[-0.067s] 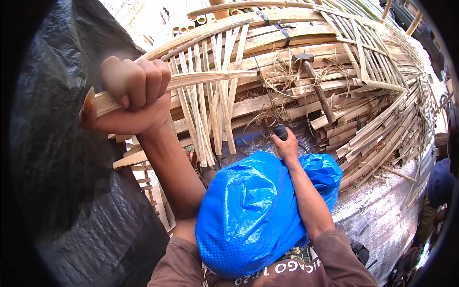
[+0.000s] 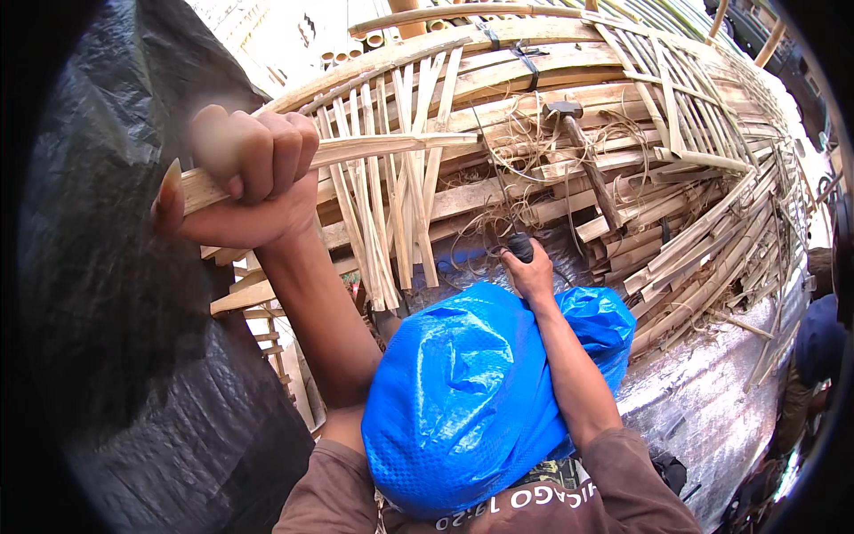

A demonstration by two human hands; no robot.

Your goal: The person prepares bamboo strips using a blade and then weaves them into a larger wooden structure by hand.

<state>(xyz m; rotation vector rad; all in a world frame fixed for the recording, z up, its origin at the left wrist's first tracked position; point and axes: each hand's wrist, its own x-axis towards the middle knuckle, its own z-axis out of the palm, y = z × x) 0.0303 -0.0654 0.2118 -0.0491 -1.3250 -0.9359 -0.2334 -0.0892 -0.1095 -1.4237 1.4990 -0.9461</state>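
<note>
My left hand [image 2: 249, 173] is raised at the left, its fingers wrapped round a split bamboo strip [image 2: 400, 146]. The strip points right, its far end close to the blade of a long thin knife. That knife [image 2: 521, 246] has a black handle, and my right hand [image 2: 534, 271] is closed on it above my lap. Its narrow dark blade slants up and away to the left; I cannot tell whether it touches the strip. Several pale bamboo slats [image 2: 405, 187] lie crosswise behind the strip. Blue plastic sheeting [image 2: 463, 392] is bunched across my lap.
A hammer [image 2: 587, 165] with a wooden handle lies on the stacked bamboo [image 2: 569, 58], among curled shavings [image 2: 623, 133]. A black tarp [image 2: 169, 383] hangs at the left. Silvery sheeting [image 2: 712, 400] covers the ground at the right, with a person [image 2: 818, 343] at the far right edge.
The bamboo strip's far end has shifted very slightly left. Both hands keep their grip and stay nearly in place.
</note>
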